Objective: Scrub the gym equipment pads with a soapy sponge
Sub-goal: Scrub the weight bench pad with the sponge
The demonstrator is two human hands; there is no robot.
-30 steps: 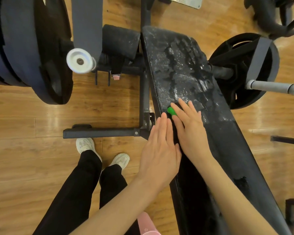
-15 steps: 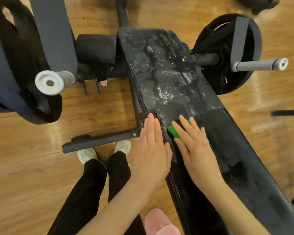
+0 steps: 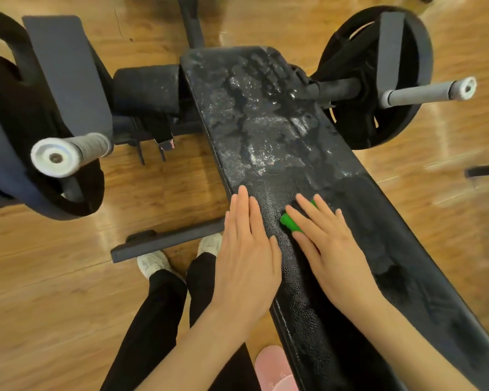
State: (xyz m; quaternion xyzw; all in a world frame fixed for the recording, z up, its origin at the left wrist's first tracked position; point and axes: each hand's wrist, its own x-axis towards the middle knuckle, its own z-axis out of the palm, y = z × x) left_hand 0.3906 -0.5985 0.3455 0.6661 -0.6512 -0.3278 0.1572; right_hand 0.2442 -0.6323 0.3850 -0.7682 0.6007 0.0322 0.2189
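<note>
Sponge [image 3: 290, 221] now further right on pad [image 3: 266, 122]; right hand [image 3: 326, 244] fingers flat, pressing it

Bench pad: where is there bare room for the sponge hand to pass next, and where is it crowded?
Free: the dry dark stretch of the bench pad to the right of the right hand, running toward the near end. The sudsy far half is also unobstructed. Crowded: the pad's left edge, where the left hand lies flat beside the green sponge.
</note>
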